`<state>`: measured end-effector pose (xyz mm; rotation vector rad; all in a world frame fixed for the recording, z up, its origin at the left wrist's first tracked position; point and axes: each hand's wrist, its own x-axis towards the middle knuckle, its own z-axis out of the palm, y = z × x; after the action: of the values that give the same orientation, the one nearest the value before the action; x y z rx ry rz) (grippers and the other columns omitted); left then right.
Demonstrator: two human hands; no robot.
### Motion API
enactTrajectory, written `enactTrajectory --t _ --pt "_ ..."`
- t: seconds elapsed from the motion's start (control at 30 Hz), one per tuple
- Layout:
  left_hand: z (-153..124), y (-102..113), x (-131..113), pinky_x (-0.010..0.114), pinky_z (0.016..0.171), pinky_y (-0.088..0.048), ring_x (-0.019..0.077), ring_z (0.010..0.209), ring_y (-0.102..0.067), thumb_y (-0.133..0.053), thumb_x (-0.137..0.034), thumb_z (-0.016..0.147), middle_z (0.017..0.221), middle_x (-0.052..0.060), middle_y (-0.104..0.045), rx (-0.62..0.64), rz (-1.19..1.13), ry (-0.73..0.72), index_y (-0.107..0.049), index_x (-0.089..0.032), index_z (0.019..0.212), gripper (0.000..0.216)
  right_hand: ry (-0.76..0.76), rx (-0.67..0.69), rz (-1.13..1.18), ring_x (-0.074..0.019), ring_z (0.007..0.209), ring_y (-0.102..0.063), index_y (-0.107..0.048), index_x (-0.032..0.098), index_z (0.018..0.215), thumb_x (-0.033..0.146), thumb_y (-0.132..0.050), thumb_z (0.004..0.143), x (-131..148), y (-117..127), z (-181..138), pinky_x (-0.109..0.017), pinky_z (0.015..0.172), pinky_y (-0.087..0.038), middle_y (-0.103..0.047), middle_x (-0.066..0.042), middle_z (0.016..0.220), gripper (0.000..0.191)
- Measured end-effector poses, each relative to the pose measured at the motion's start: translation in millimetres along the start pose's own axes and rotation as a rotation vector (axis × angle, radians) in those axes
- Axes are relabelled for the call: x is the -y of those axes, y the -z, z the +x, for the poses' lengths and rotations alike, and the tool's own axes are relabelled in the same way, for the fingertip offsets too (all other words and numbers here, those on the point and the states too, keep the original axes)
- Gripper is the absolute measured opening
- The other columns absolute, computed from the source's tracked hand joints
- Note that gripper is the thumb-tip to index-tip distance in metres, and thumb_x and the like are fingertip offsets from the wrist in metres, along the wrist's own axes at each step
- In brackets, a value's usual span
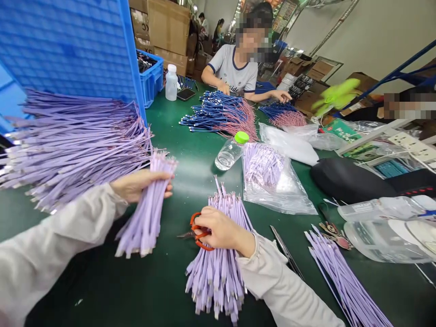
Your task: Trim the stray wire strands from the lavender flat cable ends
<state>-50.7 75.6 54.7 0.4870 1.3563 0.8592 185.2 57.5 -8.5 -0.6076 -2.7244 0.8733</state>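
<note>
My left hand [141, 185] grips a thick bundle of lilac flat cables [145, 222], which hang down from my fist above the green work table [190, 181]. My right hand [221, 229] has its fingers through the loops of orange-handled scissors [199, 231], with the closed blades pointing left. Directly beneath that hand lies a second bundle of lilac cables [216, 272], its metal-tipped ends fanned toward me. A large mass of lilac cables [75, 152] spreads to the left of my left hand. Another loose bundle [344, 281] lies at the lower right.
A blue plastic crate [68, 45] stands tilted at the left. A clear bag of lilac cables [269, 181] and a green-capped water bottle [231, 152] lie ahead. Across the table, a co-worker [235, 68] handles blue-and-pink cables [218, 113]. A black pouch [350, 181] sits right.
</note>
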Motion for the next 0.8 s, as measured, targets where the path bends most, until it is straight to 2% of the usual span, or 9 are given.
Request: enactTrajectory --t 0.07,0.13,0.2,0.3,0.4,0.47,0.57,0.8 --pt "8.8 -19.8 25.3 0.022 0.05 -0.056 0.0143 0.049 -0.062 -0.063 -0.008 0.072 0.054 0.006 -0.064 0.031 -0.03 0.1 -0.064 -0.012 0.067 0.007 -0.033 0.006 0.024 -0.0092 0.055 -0.035 -0.038 0.02 0.058 0.001 -0.052 0.062 -0.8 3.6 -6.1 -0.025 0.067 -0.038 -0.049 0.005 0.059 0.024" --pt "12.4 -28.7 39.5 0.019 0.051 -0.055 0.0132 0.051 -0.063 -0.065 -0.009 0.073 0.056 0.005 -0.066 0.044 -0.072 0.115 -0.065 -0.012 0.068 0.005 -0.118 -0.043 0.1 -0.0101 0.058 -0.041 -0.047 0.019 0.06 0.007 -0.055 0.069 -0.8 8.2 -8.6 -0.025 0.065 -0.04 -0.051 0.003 0.061 0.017" --pt "11.4 -32.4 46.7 0.018 0.049 -0.053 0.0129 0.05 -0.062 -0.069 -0.011 0.07 0.056 0.004 -0.065 0.058 -0.089 0.092 -0.064 -0.013 0.068 0.006 -0.25 -0.182 0.215 -0.0113 0.064 -0.049 -0.059 0.018 0.073 0.018 -0.056 0.078 -0.2 13.5 -6.1 -0.025 0.065 -0.042 -0.055 0.001 0.068 0.006" --pt "6.1 -37.3 53.6 0.019 0.047 -0.052 0.013 0.048 -0.061 -0.074 -0.015 0.067 0.054 0.002 -0.064 0.061 -0.092 0.066 -0.063 -0.014 0.066 0.011 -0.401 -0.474 0.364 -0.0113 0.071 -0.054 -0.064 0.018 0.099 0.029 -0.053 0.084 0.0 19.8 4.5 -0.026 0.071 -0.044 -0.058 -0.001 0.08 0.022" --pt "2.0 -42.6 60.7 0.021 0.052 -0.054 0.0143 0.053 -0.063 -0.073 -0.014 0.067 0.058 0.002 -0.066 0.013 -0.128 0.062 -0.065 -0.015 0.07 0.009 -0.413 -0.651 0.371 -0.0113 0.075 -0.054 -0.065 0.019 0.104 0.029 -0.053 0.084 -0.6 19.7 14.1 -0.026 0.074 -0.044 -0.056 -0.001 0.082 0.025" --pt "1.1 -44.8 65.0 0.022 0.057 -0.055 0.0147 0.057 -0.065 -0.073 -0.013 0.067 0.061 0.003 -0.068 -0.012 -0.158 0.05 -0.066 -0.014 0.072 0.009 -0.386 -0.67 0.311 -0.0114 0.075 -0.054 -0.067 0.019 0.102 0.026 -0.054 0.083 -0.1 16.5 16.8 -0.026 0.074 -0.045 -0.054 0.0 0.079 0.024" --pt "1.2 -45.7 69.0 0.021 0.061 -0.056 0.014 0.059 -0.065 -0.073 -0.012 0.065 0.065 0.004 -0.069 -0.018 -0.172 0.007 -0.067 -0.013 0.074 0.011 -0.359 -0.625 0.239 -0.0112 0.071 -0.053 -0.067 0.019 0.099 0.023 -0.054 0.082 2.4 11.1 16.9 -0.025 0.07 -0.045 -0.052 0.0 0.075 0.022" --pt "0.3 -46.5 68.6 0.021 0.058 -0.054 0.0145 0.058 -0.064 -0.077 -0.017 0.061 0.061 0.003 -0.068 -0.08 -0.133 -0.001 -0.067 -0.014 0.069 0.013 -0.369 -0.624 0.108 -0.0129 0.068 -0.053 -0.066 0.017 0.078 0.02 -0.051 0.083 3.9 8.1 15.5 -0.027 0.066 -0.044 -0.054 -0.002 0.073 0.016"
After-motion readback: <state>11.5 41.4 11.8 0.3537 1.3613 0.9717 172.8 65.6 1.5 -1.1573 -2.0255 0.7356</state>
